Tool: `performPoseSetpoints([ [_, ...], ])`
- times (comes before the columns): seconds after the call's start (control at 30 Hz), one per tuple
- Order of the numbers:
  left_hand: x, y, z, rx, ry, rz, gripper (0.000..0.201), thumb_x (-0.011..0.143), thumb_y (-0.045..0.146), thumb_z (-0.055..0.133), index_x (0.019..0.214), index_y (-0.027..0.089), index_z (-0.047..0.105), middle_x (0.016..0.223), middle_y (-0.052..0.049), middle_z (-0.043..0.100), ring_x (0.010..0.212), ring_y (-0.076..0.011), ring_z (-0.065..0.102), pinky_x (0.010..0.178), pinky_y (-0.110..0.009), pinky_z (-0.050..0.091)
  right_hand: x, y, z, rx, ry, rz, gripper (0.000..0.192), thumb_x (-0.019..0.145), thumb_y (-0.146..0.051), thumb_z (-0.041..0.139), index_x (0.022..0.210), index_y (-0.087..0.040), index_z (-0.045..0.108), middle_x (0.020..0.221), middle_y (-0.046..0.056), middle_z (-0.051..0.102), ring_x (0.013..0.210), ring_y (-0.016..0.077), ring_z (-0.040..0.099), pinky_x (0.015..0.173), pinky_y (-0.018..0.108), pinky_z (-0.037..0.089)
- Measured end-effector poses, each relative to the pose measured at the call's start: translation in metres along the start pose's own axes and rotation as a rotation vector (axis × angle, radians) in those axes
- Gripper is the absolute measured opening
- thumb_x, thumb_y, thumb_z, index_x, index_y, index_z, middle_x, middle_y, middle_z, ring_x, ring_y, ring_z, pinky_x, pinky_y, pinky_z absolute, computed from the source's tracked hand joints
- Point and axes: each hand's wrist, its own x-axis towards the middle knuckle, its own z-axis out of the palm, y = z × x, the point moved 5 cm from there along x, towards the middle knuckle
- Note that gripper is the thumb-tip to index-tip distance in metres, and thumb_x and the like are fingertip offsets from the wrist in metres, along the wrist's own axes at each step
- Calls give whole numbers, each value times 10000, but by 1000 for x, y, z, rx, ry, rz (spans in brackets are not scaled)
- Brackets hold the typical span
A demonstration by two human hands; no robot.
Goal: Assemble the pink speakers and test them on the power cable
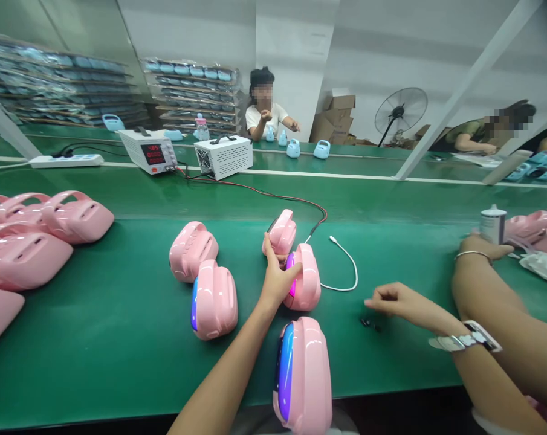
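Note:
My left hand point(277, 277) reaches between two pink, handled devices that look like portable speakers. Its thumb presses on the nearer pink device point(308, 281), whose front panel glows purple-pink. A raised finger touches the farther pink device point(283, 232). My right hand point(398, 302), with a watch on the wrist, hovers over the mat with fingers curled together; whatever it may pinch is hidden. Small black pieces point(370, 324) lie just below it. A white cable point(355, 275) curves on the mat between my hands. Close to me stands another pink device point(316, 374), lit blue-violet.
Two more pink devices point(216, 299) stand left of my arm; rows of them point(80, 217) fill the far left. A power supply point(150, 151) feeds red and black wires. At right, a co-worker's braceleted arm point(477, 260) reaches near a white bottle point(493, 225). Other people sit beyond.

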Motion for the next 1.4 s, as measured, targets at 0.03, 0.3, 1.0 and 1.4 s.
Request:
performPoseSetpoints([
  [0.03, 0, 1, 0, 0, 2, -8, 1085, 694, 211, 617, 1515, 133, -89, 934, -47, 479, 841, -186, 492, 911, -353, 394, 6, -13, -2, 67, 43, -51, 467, 693, -591, 681, 594, -163, 524, 584, -7, 463, 585, 124, 400, 582, 275, 296],
  [0.3, -1, 7, -1, -3, 22, -44, 1103, 683, 188, 646, 1516, 146, -76, 886, -37, 537, 837, -198, 533, 909, -375, 419, 102, -113, 5, 528, 284, -322, 409, 537, -402, 774, 870, -203, 647, 964, 61, 648, 898, 208, 566, 757, 322, 423],
  [1.0, -6, 8, 2, 9, 17, -77, 1114, 649, 151, 635, 1513, 140, -67, 944, -54, 531, 902, -220, 546, 950, -399, 414, 169, -155, 43, 799, 175, -261, 445, 513, -345, 718, 880, -223, 497, 755, -57, 535, 711, 128, 499, 640, 238, 363],
  [1.4, -7, 7, 2, 28, -2, -97, 1139, 680, 114, 652, 1509, 144, -128, 995, -72, 536, 943, -219, 541, 965, -376, 403, 164, -158, 45, 797, 173, -200, 486, 442, -340, 750, 817, -215, 466, 744, -60, 533, 699, 123, 486, 610, 233, 361],
])
